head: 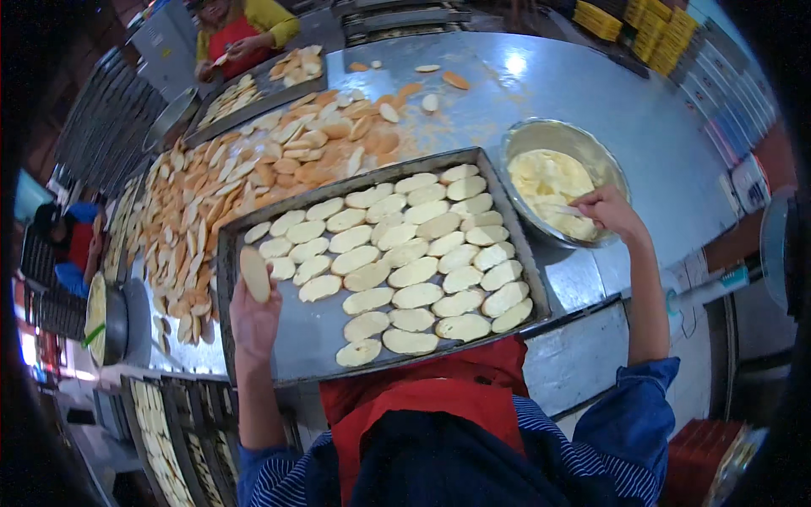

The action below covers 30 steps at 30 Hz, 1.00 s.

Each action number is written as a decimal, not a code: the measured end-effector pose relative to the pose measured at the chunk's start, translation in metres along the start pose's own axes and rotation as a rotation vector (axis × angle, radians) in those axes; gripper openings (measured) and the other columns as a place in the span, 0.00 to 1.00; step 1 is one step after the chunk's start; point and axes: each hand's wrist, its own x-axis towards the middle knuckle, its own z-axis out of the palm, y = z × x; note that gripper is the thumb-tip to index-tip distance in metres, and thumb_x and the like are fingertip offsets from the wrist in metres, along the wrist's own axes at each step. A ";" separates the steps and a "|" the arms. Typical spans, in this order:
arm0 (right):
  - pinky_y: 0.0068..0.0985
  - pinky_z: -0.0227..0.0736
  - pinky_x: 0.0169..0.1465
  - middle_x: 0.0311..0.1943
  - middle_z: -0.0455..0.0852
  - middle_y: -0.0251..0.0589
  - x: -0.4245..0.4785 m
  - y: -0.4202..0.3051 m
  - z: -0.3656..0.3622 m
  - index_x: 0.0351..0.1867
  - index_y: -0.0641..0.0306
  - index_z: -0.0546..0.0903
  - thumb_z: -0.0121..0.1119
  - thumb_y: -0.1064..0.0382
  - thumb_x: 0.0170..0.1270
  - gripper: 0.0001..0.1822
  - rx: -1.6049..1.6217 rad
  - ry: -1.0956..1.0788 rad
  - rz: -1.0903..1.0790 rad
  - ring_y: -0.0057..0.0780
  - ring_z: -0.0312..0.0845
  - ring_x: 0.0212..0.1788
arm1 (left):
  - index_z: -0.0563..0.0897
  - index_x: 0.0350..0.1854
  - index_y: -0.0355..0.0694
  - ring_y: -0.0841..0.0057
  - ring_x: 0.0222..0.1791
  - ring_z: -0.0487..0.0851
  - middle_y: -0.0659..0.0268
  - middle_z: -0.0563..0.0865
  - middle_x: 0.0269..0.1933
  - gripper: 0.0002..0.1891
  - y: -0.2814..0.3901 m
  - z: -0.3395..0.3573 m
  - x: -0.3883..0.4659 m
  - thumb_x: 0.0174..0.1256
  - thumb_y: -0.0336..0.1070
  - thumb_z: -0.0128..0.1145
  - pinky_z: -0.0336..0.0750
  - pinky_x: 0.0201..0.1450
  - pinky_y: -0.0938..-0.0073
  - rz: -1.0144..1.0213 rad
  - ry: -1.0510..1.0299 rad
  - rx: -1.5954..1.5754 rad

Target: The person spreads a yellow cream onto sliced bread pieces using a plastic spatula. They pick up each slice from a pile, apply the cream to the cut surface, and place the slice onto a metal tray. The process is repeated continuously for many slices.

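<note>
In my left hand (256,320) is an oval slice of bread (255,274), held upright over the left side of a dark metal baking tray (507,190). Rows of oval slices coated with pale cream (415,271) cover most of that tray; bare metal shows at its lower left. My right hand (609,210) grips a small pale spreader (564,209), its end dipped in the yellowish cream (548,177). That cream sits in a steel bowl (611,149) just right of the tray.
A large heap of bread slices (266,171) spreads over the metal table (557,76) behind the tray. Another tray (279,95) stands at the back, near a person in a red apron (234,41). At left, a second person (79,241) is near another bowl (114,329). Loaded trays (158,437) lie lower left.
</note>
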 end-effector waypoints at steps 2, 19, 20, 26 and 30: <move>0.19 0.60 0.22 0.18 0.79 0.30 -0.007 -0.001 0.000 0.41 0.66 0.88 0.60 0.68 0.60 0.10 0.131 0.025 0.050 0.14 0.66 0.18 | 0.67 0.65 0.38 0.74 0.49 0.78 0.59 0.78 0.57 0.22 -0.001 0.001 -0.021 0.79 0.46 0.40 0.75 0.47 0.76 -0.024 -0.033 -0.063; 0.15 0.61 0.27 0.23 0.77 0.26 -0.076 -0.012 0.023 0.57 0.63 0.80 0.54 0.58 0.69 0.19 0.443 0.001 -0.081 0.13 0.69 0.23 | 0.61 0.69 0.32 0.68 0.68 0.68 0.56 0.71 0.67 0.27 -0.049 0.061 -0.045 0.74 0.41 0.49 0.62 0.71 0.68 -0.035 -0.172 -0.018; 0.15 0.62 0.28 0.23 0.77 0.26 -0.089 -0.027 0.036 0.57 0.63 0.79 0.54 0.59 0.69 0.18 0.480 -0.021 -0.096 0.13 0.70 0.25 | 0.61 0.69 0.31 0.67 0.67 0.69 0.55 0.71 0.67 0.27 -0.056 0.061 -0.039 0.75 0.41 0.48 0.63 0.71 0.69 -0.074 -0.198 -0.041; 0.18 0.70 0.34 0.45 0.79 0.37 -0.122 -0.091 0.149 0.54 0.65 0.79 0.48 0.77 0.66 0.17 0.513 -0.041 -0.540 0.20 0.73 0.29 | 0.61 0.69 0.37 0.66 0.65 0.72 0.57 0.72 0.64 0.27 -0.075 0.095 -0.028 0.73 0.40 0.52 0.69 0.67 0.65 -0.137 -0.236 -0.209; 0.23 0.73 0.34 0.45 0.79 0.43 -0.129 -0.136 0.193 0.56 0.61 0.81 0.48 0.86 0.49 0.31 0.176 0.221 -0.823 0.27 0.77 0.32 | 0.61 0.68 0.45 0.74 0.56 0.77 0.64 0.74 0.58 0.26 -0.073 0.104 -0.029 0.72 0.41 0.54 0.78 0.58 0.72 -0.167 -0.261 -0.216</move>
